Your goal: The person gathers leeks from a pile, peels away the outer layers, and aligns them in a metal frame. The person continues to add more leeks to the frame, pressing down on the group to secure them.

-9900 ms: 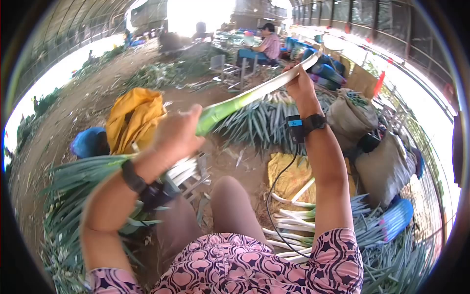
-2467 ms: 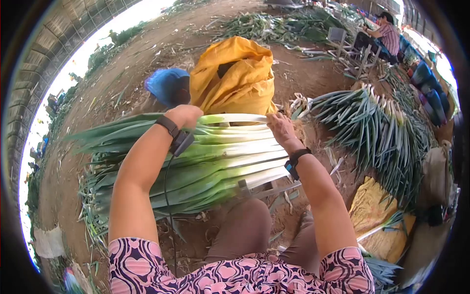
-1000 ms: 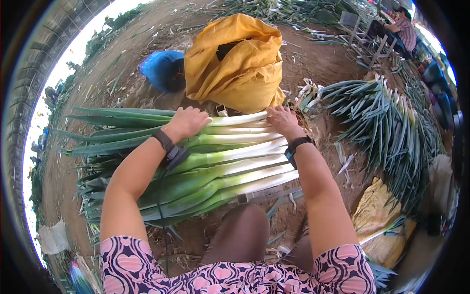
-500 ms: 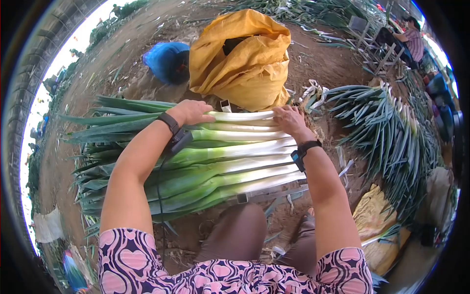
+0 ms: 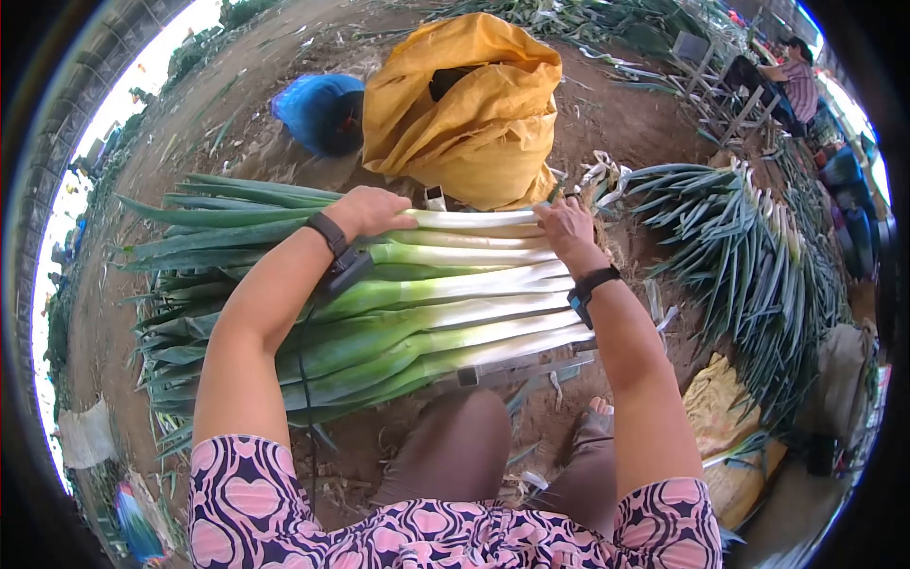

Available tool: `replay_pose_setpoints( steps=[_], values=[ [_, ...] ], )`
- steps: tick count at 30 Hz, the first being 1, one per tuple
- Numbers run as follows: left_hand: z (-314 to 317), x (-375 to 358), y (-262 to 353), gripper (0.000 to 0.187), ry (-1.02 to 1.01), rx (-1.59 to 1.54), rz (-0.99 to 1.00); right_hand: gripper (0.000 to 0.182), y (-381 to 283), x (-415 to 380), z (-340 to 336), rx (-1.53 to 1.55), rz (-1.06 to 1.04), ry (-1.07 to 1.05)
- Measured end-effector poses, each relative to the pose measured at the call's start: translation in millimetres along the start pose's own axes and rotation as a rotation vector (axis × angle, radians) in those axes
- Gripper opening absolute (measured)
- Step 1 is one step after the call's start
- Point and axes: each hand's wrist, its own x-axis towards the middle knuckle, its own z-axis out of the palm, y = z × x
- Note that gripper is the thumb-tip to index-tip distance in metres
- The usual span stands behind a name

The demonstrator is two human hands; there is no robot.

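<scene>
A row of thick leeks [image 5: 455, 313] lies side by side in front of me, green leaves to the left and white ends to the right. My left hand [image 5: 377, 211] is closed over the farthest leek [image 5: 474, 219], where its white stalk turns green. At that leek's white end, my right hand [image 5: 566, 229] has its fingers bent around the tip, partly hiding it. The leeks rest across a low metal frame [image 5: 468, 376], whose square tube ends show at the near and far sides.
Beyond the leeks stands a large yellow woven sack [image 5: 464, 123], with a blue bag [image 5: 322, 112] to its left. A big pile of leeks [image 5: 749, 256] lies at right, near a flattened yellow sack [image 5: 722, 403]. A person [image 5: 796, 81] sits at the far right.
Both hands stay on the farthest leek. My right hand has shifted slightly, with its fingers more bent at the white end. The whole view has moved a little.
</scene>
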Motion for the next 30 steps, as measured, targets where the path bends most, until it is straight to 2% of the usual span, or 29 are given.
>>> replay_pose_setpoints(
  steps=[4,7,10,11,18,19,22,23,27,30],
  values=[
    [6.6,1.7,0.8,0.047,0.074,0.058,0.052,0.012,5.1,2.8,11.6,-0.022,0.065,0.052],
    [9.2,1.3,1.5,0.046,0.114,0.046,0.067,0.015,30.7,-10.5,13.4,0.114,0.08,0.05],
    [9.7,3.4,1.3,0.047,0.103,0.082,0.06,0.016,48.3,-23.9,16.9,0.34,-0.038,0.323],
    [9.4,3.8,0.9,0.045,0.107,0.064,0.064,0.018,53.0,-29.0,17.8,0.176,-0.066,0.383],
    [5.3,0.3,4.4,0.042,0.097,0.012,0.048,0.021,59.1,-19.1,8.5,0.131,0.105,0.187],
    [5.9,-0.6,4.1,0.042,0.103,0.007,0.047,0.016,55.6,-16.3,7.9,0.075,0.163,0.149],
    [3.8,-2.9,6.6,0.041,0.105,-0.013,0.033,0.017,47.4,-10.1,6.6,-0.069,0.197,0.178],
    [4.0,-2.6,6.2,0.041,0.119,0.015,0.038,0.019,46.0,-8.6,5.1,-0.096,0.204,0.124],
    [-3.8,-6.3,10.0,0.04,0.187,0.15,0.048,0.017,48.1,-18.1,-2.2,-0.133,0.101,0.199],
    [-22.7,-24.1,15.5,0.04,0.272,0.233,0.084,0.015,52.9,-31.3,-11.7,-0.035,0.044,0.329]
  ],
)
